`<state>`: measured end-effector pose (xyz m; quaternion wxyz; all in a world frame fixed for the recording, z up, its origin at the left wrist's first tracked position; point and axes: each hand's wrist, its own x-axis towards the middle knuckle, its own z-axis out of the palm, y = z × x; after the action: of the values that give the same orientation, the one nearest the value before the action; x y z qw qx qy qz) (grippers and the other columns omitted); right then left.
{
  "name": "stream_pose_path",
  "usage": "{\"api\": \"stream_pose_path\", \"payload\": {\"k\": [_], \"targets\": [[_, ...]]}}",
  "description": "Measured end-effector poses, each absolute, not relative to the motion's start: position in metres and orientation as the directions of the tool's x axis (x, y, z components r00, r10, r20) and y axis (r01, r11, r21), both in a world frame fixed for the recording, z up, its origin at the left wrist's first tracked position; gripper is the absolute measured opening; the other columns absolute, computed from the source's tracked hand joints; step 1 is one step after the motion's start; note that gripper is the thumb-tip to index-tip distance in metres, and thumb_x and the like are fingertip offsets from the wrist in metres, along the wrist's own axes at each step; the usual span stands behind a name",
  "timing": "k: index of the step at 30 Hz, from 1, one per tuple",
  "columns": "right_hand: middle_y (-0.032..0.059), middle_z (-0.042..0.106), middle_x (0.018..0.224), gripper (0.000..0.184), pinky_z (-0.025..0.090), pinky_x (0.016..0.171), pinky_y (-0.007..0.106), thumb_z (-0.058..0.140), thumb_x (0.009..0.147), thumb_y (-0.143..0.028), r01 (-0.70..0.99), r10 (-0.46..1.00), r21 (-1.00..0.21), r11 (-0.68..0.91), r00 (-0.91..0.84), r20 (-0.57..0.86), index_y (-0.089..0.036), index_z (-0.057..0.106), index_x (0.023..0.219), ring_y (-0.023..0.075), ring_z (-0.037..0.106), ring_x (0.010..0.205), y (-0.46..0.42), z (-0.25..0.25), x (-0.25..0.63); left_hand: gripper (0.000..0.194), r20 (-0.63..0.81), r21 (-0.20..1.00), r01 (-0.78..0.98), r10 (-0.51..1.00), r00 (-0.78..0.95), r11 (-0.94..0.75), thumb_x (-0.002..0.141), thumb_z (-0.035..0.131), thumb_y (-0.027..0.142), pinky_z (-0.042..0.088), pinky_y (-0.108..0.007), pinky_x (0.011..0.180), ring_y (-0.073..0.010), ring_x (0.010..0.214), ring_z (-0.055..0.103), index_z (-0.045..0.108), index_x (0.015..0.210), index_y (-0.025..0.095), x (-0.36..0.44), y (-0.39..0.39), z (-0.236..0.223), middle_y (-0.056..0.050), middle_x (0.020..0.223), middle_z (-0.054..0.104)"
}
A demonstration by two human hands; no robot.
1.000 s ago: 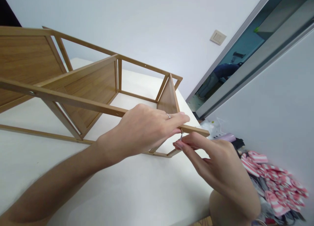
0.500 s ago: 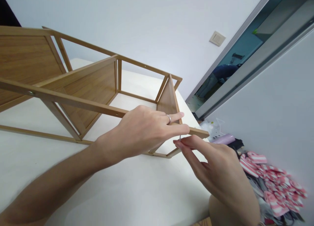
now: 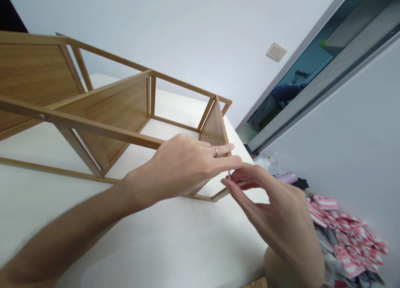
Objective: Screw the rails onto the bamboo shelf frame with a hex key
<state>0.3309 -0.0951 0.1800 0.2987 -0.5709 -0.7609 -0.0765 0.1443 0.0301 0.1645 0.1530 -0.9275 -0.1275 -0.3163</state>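
A wooden shelf unit [image 3: 100, 128] lies on its side on the white table, its boards standing on edge. Over the near upper rail, close to its right end, my left hand [image 3: 184, 167] is closed, fingers lying across the rail beside the end shelf board [image 3: 214, 123]. Just below those fingertips, a thin metal screw [image 3: 229, 175] stands upright at the rail's side. My right hand [image 3: 275, 209] pinches this screw between thumb and fingers. Where the screw meets the rail is hidden by my left fingers.
The white table [image 3: 150, 242] ends at the right. Beyond its edge lie red-and-white striped cloth [image 3: 353, 238] and a purple roll [image 3: 287, 178]. A wall with a light switch [image 3: 276, 51] rises behind, and a person [image 3: 281, 94] shows through the doorway.
My right hand has shifted its fingers around the screw, knuckles rising slightly and now covering the rail's end. My left hand keeps its place on the rail.
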Motion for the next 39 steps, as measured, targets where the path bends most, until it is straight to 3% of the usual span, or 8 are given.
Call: {"api": "stream_pose_path", "payload": {"k": [2, 4, 10, 16, 20, 23, 29, 39], "targets": [[-0.0040, 0.077, 0.088, 0.013, 0.053, 0.058, 0.017, 0.070, 0.100, -0.022, 0.912, 0.801, -0.192, 0.362, -0.199, 0.565, -0.026, 0.066, 0.112, 0.0091, 0.071, 0.067, -0.095, 0.180, 0.331, 0.019, 0.628, -0.186, 0.367, 0.176, 0.758, -0.912, 0.106, 0.056, 0.024, 0.024, -0.032, 0.045, -0.0164, 0.058, 0.069, 0.064, 0.123, 0.024, 0.145, 0.030, 0.164, 0.004, 0.085, 0.080], [-0.0031, 0.078, 0.089, 0.014, 0.053, 0.062, 0.019, 0.067, 0.102, -0.019, 0.908, 0.776, -0.115, 0.403, -0.272, 0.570, -0.026, 0.067, 0.114, 0.0097, 0.071, 0.068, -0.094, 0.180, 0.332, 0.022, 0.624, -0.177, 0.410, 0.220, 0.750, -0.895, 0.105, 0.059, 0.028, 0.024, -0.032, 0.045, -0.0183, 0.056, 0.069, 0.063, 0.125, 0.021, 0.146, 0.030, 0.163, 0.006, 0.069, 0.073], [-0.0044, 0.079, 0.080, 0.006, 0.054, 0.062, 0.020, 0.068, 0.103, -0.023, 0.892, 0.732, -0.029, 0.451, -0.351, 0.584, -0.025, 0.073, 0.101, 0.0102, 0.073, 0.060, -0.086, 0.177, 0.338, 0.020, 0.616, -0.160, 0.429, 0.250, 0.747, -0.889, 0.105, 0.060, 0.032, 0.023, -0.032, 0.046, -0.0198, 0.059, 0.071, 0.066, 0.121, 0.022, 0.148, 0.032, 0.163, 0.005, 0.068, 0.071], [-0.0014, 0.084, 0.097, 0.015, 0.061, 0.065, 0.023, 0.067, 0.103, -0.027, 0.887, 0.767, -0.067, 0.458, -0.355, 0.534, -0.026, 0.070, 0.117, 0.0139, 0.078, 0.068, -0.085, 0.178, 0.343, 0.027, 0.543, -0.094, 0.415, 0.303, 0.783, -0.905, 0.105, 0.053, 0.025, 0.027, -0.034, 0.049, -0.0207, 0.067, 0.073, 0.063, 0.130, 0.020, 0.147, 0.031, 0.164, 0.001, 0.084, 0.078], [-0.0016, 0.081, 0.087, 0.002, 0.057, 0.065, 0.022, 0.066, 0.104, -0.025, 0.885, 0.734, -0.003, 0.465, -0.383, 0.561, -0.024, 0.068, 0.103, 0.0119, 0.074, 0.065, -0.084, 0.179, 0.343, 0.030, 0.509, -0.027, 0.412, 0.342, 0.790, -0.911, 0.105, 0.051, 0.023, 0.030, -0.034, 0.052, -0.0213, 0.070, 0.073, 0.062, 0.133, 0.022, 0.145, 0.028, 0.168, 0.001, 0.085, 0.078], [0.0005, 0.078, 0.084, 0.007, 0.055, 0.067, 0.024, 0.070, 0.101, -0.024, 0.878, 0.706, 0.055, 0.476, -0.419, 0.571, -0.022, 0.067, 0.095, 0.0132, 0.073, 0.069, -0.079, 0.178, 0.342, 0.030, 0.510, 0.001, 0.435, 0.374, 0.775, -0.901, 0.104, 0.052, 0.025, 0.032, -0.033, 0.054, -0.0216, 0.072, 0.073, 0.064, 0.131, 0.023, 0.145, 0.027, 0.171, 0.000, 0.084, 0.076], [0.0027, 0.074, 0.089, 0.005, 0.053, 0.074, 0.025, 0.068, 0.101, -0.020, 0.870, 0.680, 0.101, 0.482, -0.444, 0.583, -0.020, 0.067, 0.097, 0.0137, 0.071, 0.079, -0.075, 0.176, 0.337, 0.038, 0.465, 0.092, 0.392, 0.388, 0.796, -0.915, 0.100, 0.053, 0.019, 0.048, -0.031, 0.070, -0.0229, 0.095, 0.075, 0.063, 0.136, 0.024, 0.142, 0.027, 0.174, -0.007, 0.110, 0.076], [0.0044, 0.075, 0.085, 0.022, 0.052, 0.069, 0.027, 0.056, 0.105, -0.019, 0.888, 0.702, 0.100, 0.450, -0.420, 0.575, -0.021, 0.064, 0.085, 0.0157, 0.071, 0.074, -0.076, 0.177, 0.332, 0.040, 0.381, 0.233, 0.244, 0.319, 0.868, -0.941, 0.105, 0.038, 0.023, 0.054, -0.033, 0.086, -0.0232, 0.115, 0.070, 0.064, 0.136, 0.025, 0.130, 0.032, 0.193, -0.006, 0.128, 0.075]]}}
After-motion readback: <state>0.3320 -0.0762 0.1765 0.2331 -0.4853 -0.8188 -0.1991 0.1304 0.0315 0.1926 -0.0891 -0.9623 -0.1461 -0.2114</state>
